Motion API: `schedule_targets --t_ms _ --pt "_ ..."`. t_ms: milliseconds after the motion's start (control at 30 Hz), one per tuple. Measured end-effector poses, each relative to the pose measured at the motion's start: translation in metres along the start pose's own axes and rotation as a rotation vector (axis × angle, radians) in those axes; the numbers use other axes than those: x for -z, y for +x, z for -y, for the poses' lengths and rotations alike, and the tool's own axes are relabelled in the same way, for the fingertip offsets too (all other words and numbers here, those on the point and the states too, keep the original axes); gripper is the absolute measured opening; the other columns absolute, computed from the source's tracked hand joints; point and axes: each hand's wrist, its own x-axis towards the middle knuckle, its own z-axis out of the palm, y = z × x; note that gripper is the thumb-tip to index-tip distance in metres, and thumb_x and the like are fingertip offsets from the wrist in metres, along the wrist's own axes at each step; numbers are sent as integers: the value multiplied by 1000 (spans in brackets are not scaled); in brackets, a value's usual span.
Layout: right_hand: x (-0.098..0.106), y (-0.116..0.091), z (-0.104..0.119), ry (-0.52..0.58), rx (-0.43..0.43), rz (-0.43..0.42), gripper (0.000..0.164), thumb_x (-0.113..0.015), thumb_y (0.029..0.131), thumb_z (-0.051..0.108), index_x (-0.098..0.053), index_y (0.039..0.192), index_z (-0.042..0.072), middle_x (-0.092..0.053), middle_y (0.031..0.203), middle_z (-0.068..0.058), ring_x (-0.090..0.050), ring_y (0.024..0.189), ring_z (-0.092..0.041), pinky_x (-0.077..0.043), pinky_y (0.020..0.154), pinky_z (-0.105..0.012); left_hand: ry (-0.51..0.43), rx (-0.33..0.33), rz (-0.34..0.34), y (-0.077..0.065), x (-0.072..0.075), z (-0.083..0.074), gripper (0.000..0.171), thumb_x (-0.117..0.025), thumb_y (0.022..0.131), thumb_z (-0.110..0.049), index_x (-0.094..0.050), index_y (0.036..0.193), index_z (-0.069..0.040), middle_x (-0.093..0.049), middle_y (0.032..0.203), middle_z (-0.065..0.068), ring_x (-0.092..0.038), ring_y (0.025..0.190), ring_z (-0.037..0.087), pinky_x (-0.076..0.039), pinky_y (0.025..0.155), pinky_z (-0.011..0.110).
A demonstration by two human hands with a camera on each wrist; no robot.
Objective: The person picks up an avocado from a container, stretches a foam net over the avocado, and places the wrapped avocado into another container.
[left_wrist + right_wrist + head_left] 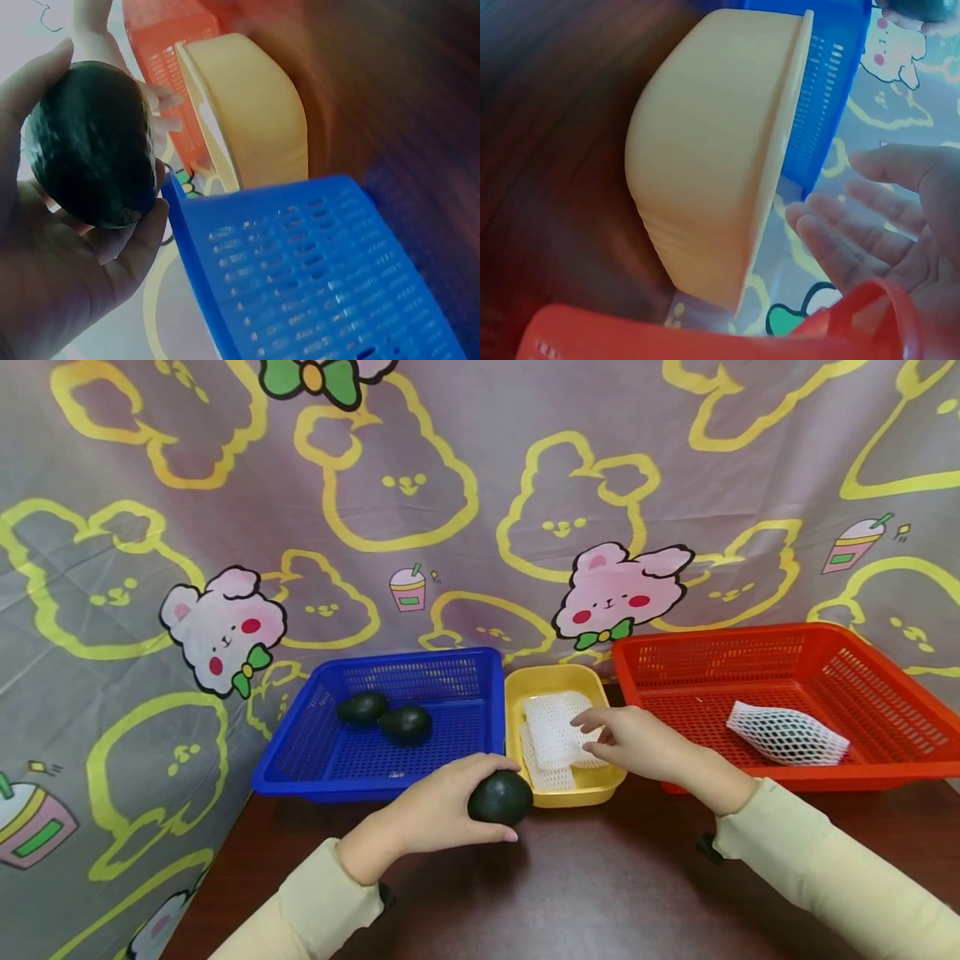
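Observation:
My left hand (438, 806) grips a dark green avocado (500, 798) above the table, in front of the blue and yellow containers. In the left wrist view the thumb and fingers curl round this avocado (94, 146). Over the right side of a yellow basin (617, 779) hovers my right hand (637, 742), its fingers slightly bent. Nothing is between those fingers in the right wrist view. White foam net sleeves (546, 731) lie in the basin, just left of the right fingertips.
A blue basket (457, 760) on the left contains two avocados (406, 725). On the right, a red basket (892, 770) contains an avocado-sized item in a white foam net (787, 732). Behind everything hangs a patterned cloth (487, 468). The dark wooden table (585, 885) extends in front.

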Motion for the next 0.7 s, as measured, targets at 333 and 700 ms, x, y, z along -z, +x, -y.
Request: schedule_targets --t_ms 333,700 --pt "-16 5 0 -14 -70 -21 26 -73 92 7 -72 117 1 -74 103 -12 -71 88 -25 -60 73 -38 -7 -20 39 5 -21 -1 69 -86 82 -45 -56 141 -21 -62 129 -4 -58 114 12 -50 97 34" --pt "-25 8 8 -150 -130 -16 29 -76 91 12 -71 117 1 -73 95 -13 -71 81 -26 -60 71 -40 -15 -59 57 10 -40 1 67 -87 82 -41 -59 137 -16 -63 127 -2 -59 111 10 -50 95 30"
